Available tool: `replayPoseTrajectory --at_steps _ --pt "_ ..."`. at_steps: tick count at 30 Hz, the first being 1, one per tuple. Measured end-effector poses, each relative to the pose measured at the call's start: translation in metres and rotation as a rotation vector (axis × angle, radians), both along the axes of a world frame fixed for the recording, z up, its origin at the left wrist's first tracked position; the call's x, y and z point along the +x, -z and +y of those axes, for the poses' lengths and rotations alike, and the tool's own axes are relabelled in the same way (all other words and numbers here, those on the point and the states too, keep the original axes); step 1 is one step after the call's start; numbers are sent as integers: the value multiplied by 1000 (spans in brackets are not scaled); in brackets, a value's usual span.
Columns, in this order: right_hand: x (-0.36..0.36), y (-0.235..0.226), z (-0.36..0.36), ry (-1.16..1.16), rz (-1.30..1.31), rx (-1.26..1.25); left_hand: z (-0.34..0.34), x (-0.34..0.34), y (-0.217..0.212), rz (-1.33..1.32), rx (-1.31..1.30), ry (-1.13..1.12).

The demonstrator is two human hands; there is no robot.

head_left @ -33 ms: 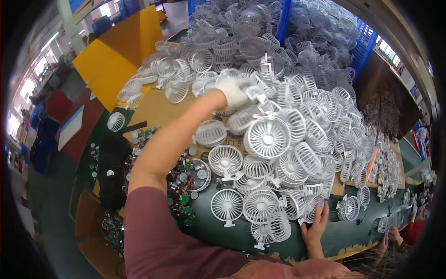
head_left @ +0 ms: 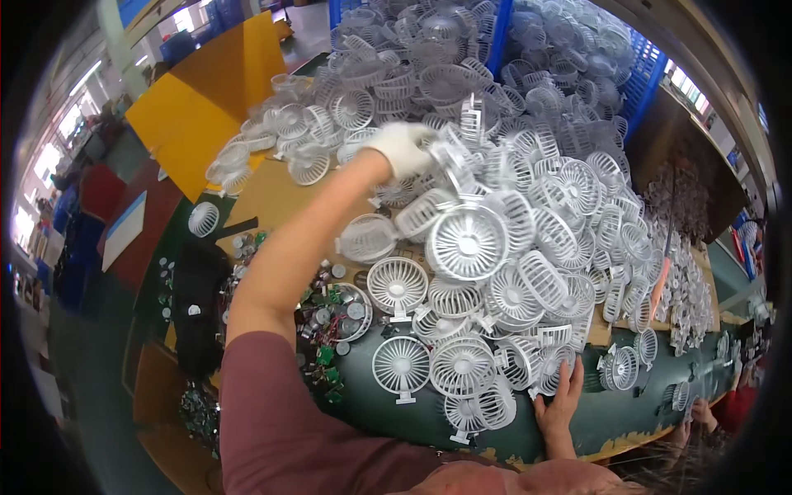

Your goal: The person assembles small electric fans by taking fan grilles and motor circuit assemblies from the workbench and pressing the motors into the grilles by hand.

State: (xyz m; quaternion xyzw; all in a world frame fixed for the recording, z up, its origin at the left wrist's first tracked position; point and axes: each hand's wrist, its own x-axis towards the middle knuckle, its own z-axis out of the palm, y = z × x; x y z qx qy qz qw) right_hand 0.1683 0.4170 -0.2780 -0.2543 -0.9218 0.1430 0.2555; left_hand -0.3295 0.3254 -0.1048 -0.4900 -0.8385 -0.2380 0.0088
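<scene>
My left hand, in a white glove, reaches into the upper part of a big heap of white plastic fan guards. Its fingers are closed on one slightly blurred white fan guard; the fingertips are partly hidden. At the near edge of the heap, my bare right hand has its thumb and fingers around the lower side of another fan guard, which lies against its neighbours. A single guard rests face up on the green table, left of that hand.
Small motors and green circuit boards lie left of the heap. Blue crates overflowing with guards stand behind it, near a yellow board. Another person's hand shows at the far right. Flat cardboard lies under the heap.
My left hand has shifted slightly left and up, and the fan guard in it has tilted upright. Guards beside it have moved a little. The right hand stays in place.
</scene>
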Motion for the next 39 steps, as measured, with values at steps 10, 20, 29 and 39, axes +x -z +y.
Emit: replayPoseTrajectory --at_steps 10,20,29,39 --pt "-8 -1 0 59 -21 33 17 -107 93 -249 102 -725" --pt "-9 -2 4 52 16 158 -17 -18 14 238 65 -472" --pt "1 -11 -15 136 109 169 -160 239 29 -5 143 142" --pt "-21 -29 -74 -266 63 361 -120 308 121 181 55 7"
